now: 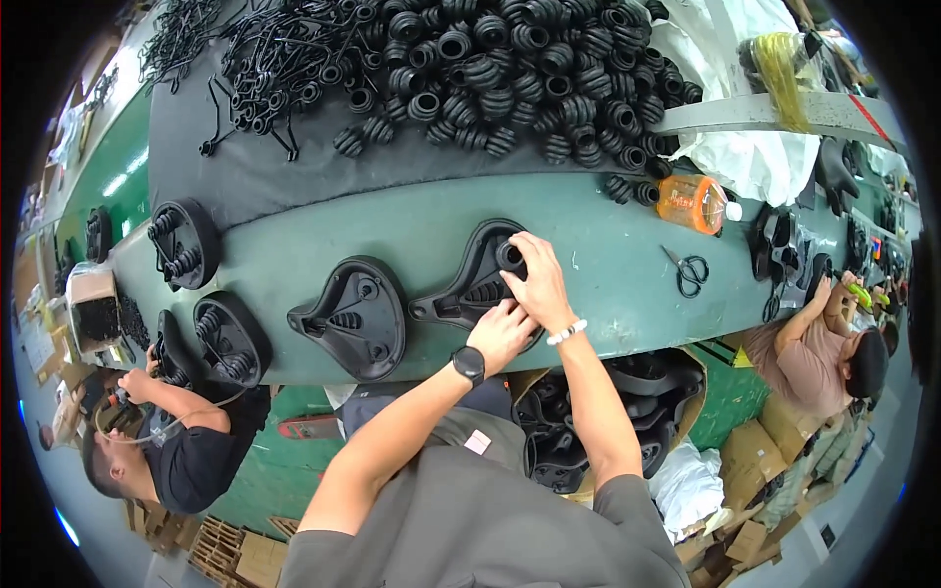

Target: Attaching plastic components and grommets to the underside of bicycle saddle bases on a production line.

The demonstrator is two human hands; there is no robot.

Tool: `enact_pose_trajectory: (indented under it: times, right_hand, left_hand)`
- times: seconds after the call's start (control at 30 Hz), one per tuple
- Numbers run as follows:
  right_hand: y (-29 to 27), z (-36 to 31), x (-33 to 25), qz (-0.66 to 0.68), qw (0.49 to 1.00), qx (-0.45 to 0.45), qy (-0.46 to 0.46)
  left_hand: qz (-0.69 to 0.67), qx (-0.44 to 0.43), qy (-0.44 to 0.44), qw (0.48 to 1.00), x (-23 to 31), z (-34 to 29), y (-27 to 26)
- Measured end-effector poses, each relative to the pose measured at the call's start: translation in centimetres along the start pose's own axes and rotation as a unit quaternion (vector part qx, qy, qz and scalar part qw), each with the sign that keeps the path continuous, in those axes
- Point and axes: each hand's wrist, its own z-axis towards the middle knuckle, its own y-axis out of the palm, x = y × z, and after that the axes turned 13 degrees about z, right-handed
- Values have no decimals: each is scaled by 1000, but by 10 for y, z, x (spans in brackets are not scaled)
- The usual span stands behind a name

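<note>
An upturned black bicycle saddle [454,305] lies on the green bench in front of me, its underside showing. My right hand [537,284] is closed around a black ribbed rubber sleeve [510,257], its round opening facing up, at the saddle's wide end. Just nearer to me, my left hand [502,336] bends its fingers down onto the saddle beside the right wrist; what they grip is hidden. To the left lies a second upturned saddle [358,318], with a ribbed sleeve inside it.
Heaped on a black mat [294,186] are ribbed rubber sleeves [520,73] and bent metal wires [284,59]. An orange bottle [691,203] and scissors [691,272] lie right. More saddles [231,338] stand left. A box of saddles [676,377] sits below the bench edge. Co-workers [186,441] flank me.
</note>
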Motion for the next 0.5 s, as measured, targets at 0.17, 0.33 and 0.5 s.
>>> enact_pose_trajectory:
  times: [0.17,0.33,0.5]
  right_hand:
    - [0,-1,15,-127,988,-74,-43]
    - [19,2,12,-153,986,-58,-44]
    - [-1,18,-13,-100,994,-51,-4]
  left_hand:
    - [-63,-2,24,998,-7,0,-6]
    - [-6,-40,40,998,-17,-8,-4]
    - [-67,-30,-32,997,-13,-6,-37]
